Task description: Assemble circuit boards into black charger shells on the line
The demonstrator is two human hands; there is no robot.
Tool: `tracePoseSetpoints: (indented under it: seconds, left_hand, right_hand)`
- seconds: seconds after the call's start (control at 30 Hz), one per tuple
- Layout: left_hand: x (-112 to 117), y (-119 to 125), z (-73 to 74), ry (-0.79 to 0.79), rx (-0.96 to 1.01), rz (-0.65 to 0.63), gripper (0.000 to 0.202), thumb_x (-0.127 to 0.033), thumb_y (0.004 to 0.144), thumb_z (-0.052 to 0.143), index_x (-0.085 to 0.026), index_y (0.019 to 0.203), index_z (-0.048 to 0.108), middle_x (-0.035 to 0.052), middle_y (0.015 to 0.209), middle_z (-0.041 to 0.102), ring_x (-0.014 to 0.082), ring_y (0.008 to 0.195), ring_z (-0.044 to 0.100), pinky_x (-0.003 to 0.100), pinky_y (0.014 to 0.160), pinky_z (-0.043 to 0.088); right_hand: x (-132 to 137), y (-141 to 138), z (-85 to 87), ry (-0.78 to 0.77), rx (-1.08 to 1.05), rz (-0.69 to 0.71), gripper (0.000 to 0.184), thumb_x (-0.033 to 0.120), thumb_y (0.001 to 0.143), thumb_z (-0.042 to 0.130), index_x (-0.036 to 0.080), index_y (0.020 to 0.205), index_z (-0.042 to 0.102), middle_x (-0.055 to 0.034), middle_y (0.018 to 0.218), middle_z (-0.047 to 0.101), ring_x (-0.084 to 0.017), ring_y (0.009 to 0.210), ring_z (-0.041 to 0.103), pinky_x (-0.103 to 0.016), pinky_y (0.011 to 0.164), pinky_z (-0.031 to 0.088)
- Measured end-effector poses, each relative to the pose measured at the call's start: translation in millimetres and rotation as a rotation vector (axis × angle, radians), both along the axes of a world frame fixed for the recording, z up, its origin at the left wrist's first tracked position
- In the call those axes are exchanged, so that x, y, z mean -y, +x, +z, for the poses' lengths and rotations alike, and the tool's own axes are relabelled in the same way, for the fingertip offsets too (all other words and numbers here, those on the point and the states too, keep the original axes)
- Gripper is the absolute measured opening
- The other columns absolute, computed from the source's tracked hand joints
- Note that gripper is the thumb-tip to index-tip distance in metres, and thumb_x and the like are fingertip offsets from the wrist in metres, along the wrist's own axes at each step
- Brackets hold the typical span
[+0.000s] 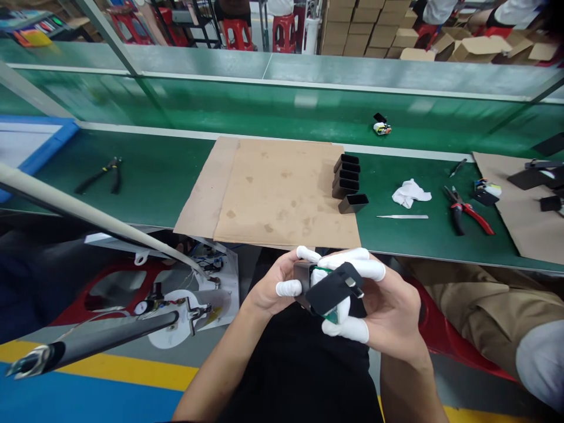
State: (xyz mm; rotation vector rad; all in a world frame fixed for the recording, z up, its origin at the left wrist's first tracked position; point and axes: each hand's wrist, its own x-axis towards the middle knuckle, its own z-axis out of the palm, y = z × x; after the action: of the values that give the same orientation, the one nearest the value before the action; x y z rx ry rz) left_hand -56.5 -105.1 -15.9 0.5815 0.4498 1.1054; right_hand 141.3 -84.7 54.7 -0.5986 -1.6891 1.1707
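Both my hands hold a small black plastic charger housing (330, 289) over my lap, just below the table's front edge. My left hand (275, 285) grips its left end, fingertips in white finger cots. My right hand (379, 305) wraps the right side, thumb and forefinger pinched over the black cover with metal prongs. A green circuit board (331, 317) shows under the cover. A row of several empty black housings (346, 176) stands on the brown cardboard sheet (273, 194) above my hands.
On the green table (154, 170) lie black pliers (103, 175), a white cloth (410, 192), metal tweezers (403, 217), red-handled cutters (467, 211) and more black parts on a second cardboard (520, 200). A person's leg (484, 305) sits at right. A pipe (83, 211) crosses left.
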Motion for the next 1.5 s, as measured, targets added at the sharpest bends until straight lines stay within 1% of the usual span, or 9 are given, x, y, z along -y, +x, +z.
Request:
tracePoseSetpoints:
  seconds: [0.3,0.4,0.47,0.57,0.73,0.97,1.17,1.3,1.5]
  left_hand:
    - [0,1,0.4,0.002,0.044,-0.022,0.057,-0.049,0.064,0.099,-0.018,0.103,0.071,0.0060,0.090,0.073,0.0157,0.072,0.068,0.023,0.065,0.055]
    - [0,1,-2.0,-0.021,0.041,-0.018,0.064,-0.052,0.059,0.101,-0.018,0.105,0.071,0.0056,0.092,0.072,0.0168,0.072,0.069,0.023,0.062,0.055]
    - [0,2,-3.2,-0.034,0.023,-0.014,0.071,-0.057,0.056,0.101,-0.018,0.107,0.071,0.0052,0.091,0.072,0.0172,0.069,0.069,0.024,0.060,0.055]
    - [0,3,-4.0,-0.019,0.006,-0.029,0.075,-0.061,0.059,0.098,-0.019,0.114,0.069,0.0040,0.087,0.070,0.0158,0.059,0.066,0.024,0.051,0.051]
    - [0,4,-5.1,-0.036,-0.003,0.007,0.061,-0.049,0.069,0.096,-0.019,0.115,0.071,0.0047,0.090,0.070,0.0132,0.062,0.063,0.021,0.050,0.049]
    - [2,5,-6.4,-0.053,0.032,0.003,0.054,-0.044,0.073,0.094,-0.018,0.115,0.073,0.0047,0.090,0.070,0.0130,0.064,0.064,0.020,0.051,0.048]
    - [2,5,-9.7,-0.020,0.041,-0.004,0.057,-0.048,0.073,0.093,-0.018,0.116,0.071,0.0053,0.094,0.070,0.0153,0.068,0.068,0.021,0.054,0.052]
    - [2,7,-11.3,-0.010,0.040,-0.009,0.055,-0.048,0.074,0.092,-0.018,0.114,0.070,0.0046,0.093,0.070,0.0144,0.066,0.068,0.020,0.053,0.052]
    - [3,6,-10.9,-0.041,-0.030,0.009,0.059,-0.053,0.071,0.094,-0.018,0.112,0.071,0.0051,0.094,0.070,0.0163,0.070,0.068,0.023,0.056,0.053]
  right_hand:
    - [1,4,-5.4,-0.011,0.022,-0.022,0.056,0.027,0.075,0.098,0.026,0.125,0.072,-0.0100,0.117,0.075,-0.030,0.103,0.071,-0.047,0.087,0.062]
    - [1,2,-5.1,-0.015,0.017,-0.029,0.056,0.029,0.076,0.097,0.025,0.125,0.073,-0.0104,0.116,0.074,-0.030,0.104,0.070,-0.045,0.085,0.061]
    - [0,1,-4.6,-0.011,0.020,-0.044,0.056,0.028,0.076,0.097,0.026,0.126,0.072,-0.0091,0.114,0.074,-0.029,0.101,0.070,-0.045,0.084,0.061]
    - [0,0,-4.1,-0.016,0.026,-0.067,0.058,0.023,0.075,0.096,0.028,0.128,0.071,-0.0068,0.109,0.074,-0.028,0.097,0.071,-0.044,0.083,0.061]
    - [1,1,-5.1,-0.046,0.064,-0.065,0.062,0.019,0.075,0.095,0.028,0.131,0.070,-0.0061,0.108,0.077,-0.026,0.094,0.073,-0.042,0.082,0.063]
    - [2,1,-6.1,-0.084,0.038,-0.045,0.065,0.020,0.072,0.098,0.027,0.131,0.070,-0.0076,0.114,0.077,-0.027,0.100,0.074,-0.043,0.086,0.064]
    - [2,2,-6.9,-0.086,0.042,-0.041,0.066,0.018,0.072,0.098,0.028,0.131,0.069,-0.0085,0.118,0.078,-0.030,0.107,0.074,-0.044,0.088,0.065]
    - [2,2,-6.6,-0.081,0.029,-0.034,0.066,0.012,0.073,0.096,0.027,0.132,0.069,-0.0074,0.115,0.078,-0.028,0.105,0.074,-0.041,0.086,0.064]
    - [3,4,-7.3,-0.067,0.036,-0.046,0.063,0.013,0.075,0.095,0.029,0.131,0.070,-0.0060,0.112,0.078,-0.028,0.104,0.073,-0.042,0.089,0.063]
